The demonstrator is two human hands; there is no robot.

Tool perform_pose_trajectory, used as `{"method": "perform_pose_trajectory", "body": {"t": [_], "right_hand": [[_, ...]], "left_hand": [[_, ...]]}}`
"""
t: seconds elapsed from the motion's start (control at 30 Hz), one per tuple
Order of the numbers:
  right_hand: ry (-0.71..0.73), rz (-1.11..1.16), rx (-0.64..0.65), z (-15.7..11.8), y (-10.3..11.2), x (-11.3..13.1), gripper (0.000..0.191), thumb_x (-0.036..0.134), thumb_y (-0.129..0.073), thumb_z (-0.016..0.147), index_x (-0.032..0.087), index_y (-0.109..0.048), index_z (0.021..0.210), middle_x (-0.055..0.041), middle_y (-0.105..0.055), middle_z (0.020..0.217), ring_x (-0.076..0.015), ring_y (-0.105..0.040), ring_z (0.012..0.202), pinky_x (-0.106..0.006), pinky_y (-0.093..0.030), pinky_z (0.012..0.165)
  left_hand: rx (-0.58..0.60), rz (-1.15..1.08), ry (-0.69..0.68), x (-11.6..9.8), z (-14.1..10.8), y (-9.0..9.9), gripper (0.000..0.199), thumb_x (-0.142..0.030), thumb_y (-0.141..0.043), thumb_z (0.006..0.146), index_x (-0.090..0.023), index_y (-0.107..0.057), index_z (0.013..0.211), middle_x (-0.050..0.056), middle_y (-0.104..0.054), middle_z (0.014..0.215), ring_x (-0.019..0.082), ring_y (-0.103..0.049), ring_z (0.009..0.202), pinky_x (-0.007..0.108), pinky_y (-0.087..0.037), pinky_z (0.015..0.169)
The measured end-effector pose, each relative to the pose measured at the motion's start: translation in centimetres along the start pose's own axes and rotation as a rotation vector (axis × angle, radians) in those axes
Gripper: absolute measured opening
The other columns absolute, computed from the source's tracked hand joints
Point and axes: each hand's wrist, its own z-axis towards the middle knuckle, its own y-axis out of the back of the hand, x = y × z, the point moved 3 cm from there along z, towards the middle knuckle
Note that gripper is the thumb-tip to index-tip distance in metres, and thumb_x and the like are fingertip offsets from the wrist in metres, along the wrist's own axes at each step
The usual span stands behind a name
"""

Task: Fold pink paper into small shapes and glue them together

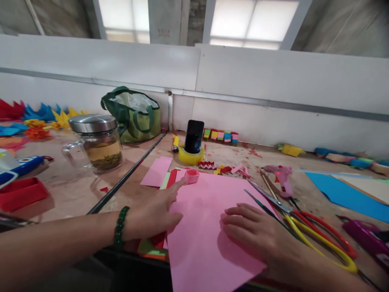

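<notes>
A large pink paper sheet [200, 243] lies before me, its near end reaching past the table edge. My right hand [249, 227] rests palm down on its right side, fingers stretched out, holding nothing. At the sheet's left edge is my left hand [154, 213], a green bead bracelet [120, 227] on its wrist. Its index finger reaches to a small pink paper box [192, 176], at or very near its side; whether they touch I cannot tell. The left thumb stands apart. Red and green papers [152, 246] show beneath the pink sheet. Scissors [316, 233] with red and yellow handles lie beside my right hand.
A pink glue gun [283, 178] lies right of the sheet, near blue paper [349, 198] and a purple tool [367, 239]. A phone [194, 136] leans in a yellow tape roll [191, 156]. Left stand a glass tea mug [101, 150], a green bag [136, 121] and a red paper box [22, 194].
</notes>
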Motion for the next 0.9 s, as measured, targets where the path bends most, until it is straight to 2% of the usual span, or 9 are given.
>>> {"method": "perform_pose_trajectory", "body": {"t": [0.13, 0.23, 0.3, 0.4, 0.5, 0.63, 0.7, 0.8, 0.9], "right_hand": [[0.032, -0.102, -0.020, -1.1, -1.1, 1.7, 0.036, 0.008, -0.046, 0.085, 0.017, -0.062, 0.116, -0.0136, -0.072, 0.105, -0.0271, -0.065, 0.102, -0.045, -0.049, 0.094], [-0.082, 0.013, -0.026, -1.9, -1.5, 1.5, 0.036, 0.005, -0.048, 0.078, 0.015, -0.066, 0.107, -0.0139, -0.072, 0.104, -0.0259, -0.067, 0.099, -0.040, -0.054, 0.088], [-0.192, 0.118, -0.024, -2.3, -1.5, 1.1, 0.038, 0.003, -0.051, 0.072, 0.016, -0.067, 0.103, -0.0130, -0.072, 0.107, -0.0232, -0.067, 0.100, -0.034, -0.055, 0.086], [-0.332, 0.216, -0.014, -2.7, -1.3, 0.7, 0.038, 0.004, -0.055, 0.069, 0.019, -0.068, 0.101, -0.0111, -0.071, 0.111, -0.0211, -0.067, 0.101, -0.031, -0.054, 0.088], [-0.401, 0.217, -0.022, -3.0, -1.4, 0.5, 0.034, 0.006, -0.054, 0.075, 0.022, -0.070, 0.100, -0.0076, -0.071, 0.110, -0.0184, -0.068, 0.099, -0.029, -0.055, 0.087], [-0.370, 0.104, -0.064, -3.3, -1.5, -0.7, 0.050, -0.002, -0.046, 0.068, 0.021, -0.070, 0.105, -0.0071, -0.071, 0.113, -0.0184, -0.066, 0.103, -0.030, -0.055, 0.090], [-0.385, 0.013, -0.063, -3.4, -1.2, -1.3, 0.061, -0.004, -0.042, 0.059, 0.020, -0.071, 0.108, -0.0078, -0.070, 0.116, -0.0207, -0.064, 0.109, -0.034, -0.054, 0.093], [-0.411, -0.106, -0.070, -3.1, -0.3, -0.9, 0.078, -0.004, -0.042, 0.052, 0.020, -0.062, 0.124, -0.0078, -0.064, 0.127, -0.0240, -0.056, 0.121, -0.041, -0.047, 0.101], [-0.409, -0.094, -0.014, -2.4, 0.4, 0.9, 0.077, 0.002, -0.052, 0.065, 0.027, -0.048, 0.137, -0.0056, -0.062, 0.129, -0.0263, -0.056, 0.119, -0.045, -0.044, 0.102]], "left_hand": [[-0.012, 0.244, -0.102, -0.3, -0.7, 0.3, 0.084, -0.025, -0.061, 0.074, -0.025, -0.024, 0.149, 0.008, -0.067, 0.097, 0.026, -0.063, 0.088, 0.037, -0.051, 0.077], [-0.037, 0.387, -0.383, -2.4, -1.2, 1.1, 0.061, -0.027, -0.059, 0.083, -0.034, -0.042, 0.140, 0.011, -0.047, 0.141, 0.034, -0.044, 0.127, 0.054, -0.031, 0.105], [0.240, 0.339, -0.555, -3.7, -1.8, 1.0, 0.049, -0.036, -0.058, 0.087, -0.038, -0.048, 0.135, 0.005, -0.043, 0.147, 0.032, -0.037, 0.135, 0.054, -0.020, 0.112], [0.553, 0.206, -0.603, -4.9, -2.6, 0.8, 0.073, -0.051, -0.073, 0.071, -0.033, -0.047, 0.137, 0.008, -0.049, 0.142, 0.033, -0.044, 0.130, 0.054, -0.022, 0.112], [0.441, 0.240, -0.609, -5.2, -3.1, 0.3, 0.080, -0.052, -0.078, 0.064, -0.027, -0.049, 0.135, 0.013, -0.053, 0.137, 0.036, -0.048, 0.125, 0.058, -0.022, 0.110], [0.285, 0.358, -0.609, -4.7, -3.6, -1.5, 0.031, -0.024, -0.057, 0.084, -0.023, -0.062, 0.115, 0.011, -0.065, 0.115, 0.027, -0.060, 0.104, 0.044, -0.039, 0.099], [0.255, 0.331, -0.551, -4.4, -3.4, -2.0, 0.025, -0.012, -0.050, 0.083, -0.022, -0.066, 0.100, 0.008, -0.068, 0.101, 0.021, -0.062, 0.092, 0.032, -0.046, 0.084], [0.254, 0.250, -0.456, -4.4, -2.3, -1.7, 0.016, -0.014, -0.049, 0.083, -0.018, -0.062, 0.076, 0.004, -0.066, 0.085, 0.016, -0.059, 0.078, 0.024, -0.043, 0.070], [0.268, 0.174, -0.319, -4.5, -0.4, -1.1, 0.027, -0.027, -0.048, 0.087, -0.016, -0.053, 0.063, -0.001, -0.056, 0.065, 0.011, -0.048, 0.061, 0.022, -0.035, 0.058]]}}
